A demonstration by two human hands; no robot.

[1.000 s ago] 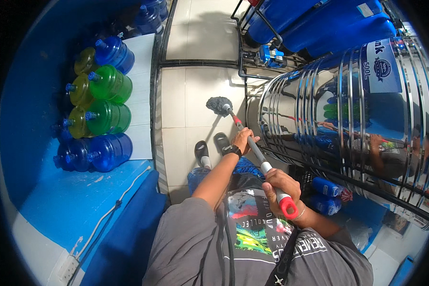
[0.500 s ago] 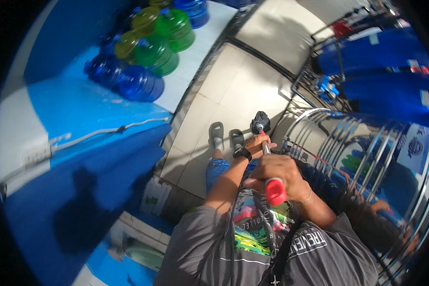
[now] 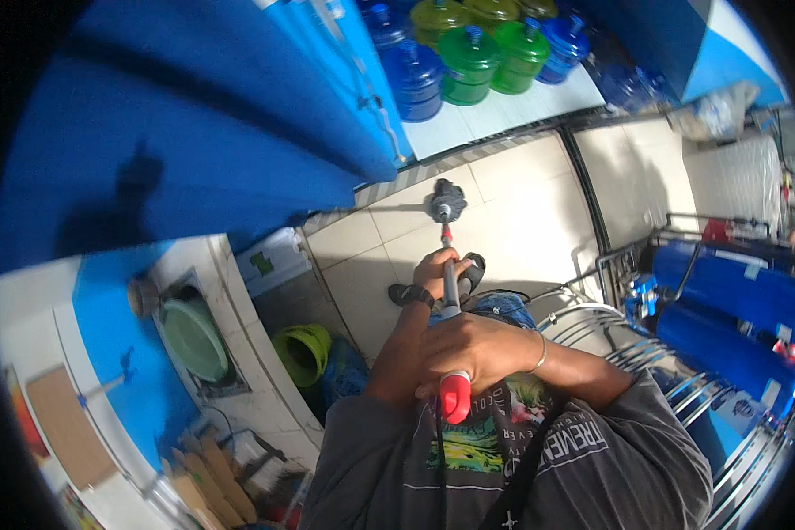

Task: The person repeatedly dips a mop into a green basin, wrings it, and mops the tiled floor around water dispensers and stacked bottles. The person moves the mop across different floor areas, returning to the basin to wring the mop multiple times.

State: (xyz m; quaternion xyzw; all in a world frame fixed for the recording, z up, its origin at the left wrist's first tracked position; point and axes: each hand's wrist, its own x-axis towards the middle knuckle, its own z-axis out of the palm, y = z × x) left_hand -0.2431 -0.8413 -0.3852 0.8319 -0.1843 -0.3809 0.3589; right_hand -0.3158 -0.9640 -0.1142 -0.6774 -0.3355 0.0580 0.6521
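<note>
gripping the mop [image 3: 450, 287]: a person in a dark grey printed shirt [image 3: 627, 477] is holding it with both bare hands, its pole running from the chest out toward the tiled floor [image 3: 517, 212].

left hand [image 3: 437, 274]: its fingers are wrapping around the grey pole, lower down and nearer the mop head, while a dark watch [image 3: 417, 297] is circling the wrist.

right hand [image 3: 479, 347]: its fingers are folding around the upper end of the handle, clamping it close to the shirt, while a thin bracelet [image 3: 540, 352] is hanging at the wrist.

mop head [image 3: 446, 201]: dark grey strands are bunching into a shaggy, rounded clump, showing over pale tiles beyond the feet, near the striped edge below the bottle shelf.

mop handle: a red collar [image 3: 447, 235] is sitting just above the strands; a slim grey pole is following, then a white section, and a red end cap [image 3: 456, 397] is poking out past the right hand toward the camera.

dark sandals [image 3: 404, 293]: the two are standing on either side of the pole, partly hidden by the hands.

bottle shelf [image 3: 539, 110]: blue, green and yellow water bottles [image 3: 470, 66] are crowding its white top.

left side: a yellow-green bucket [image 3: 300, 355] is leaning beside a ledge, where a pale green basin [image 3: 194, 340] is sitting.

right side: shiny metal hoops [image 3: 583, 320] are curving near the arm, with blue cylinders [image 3: 715, 274] lying beyond.
</note>
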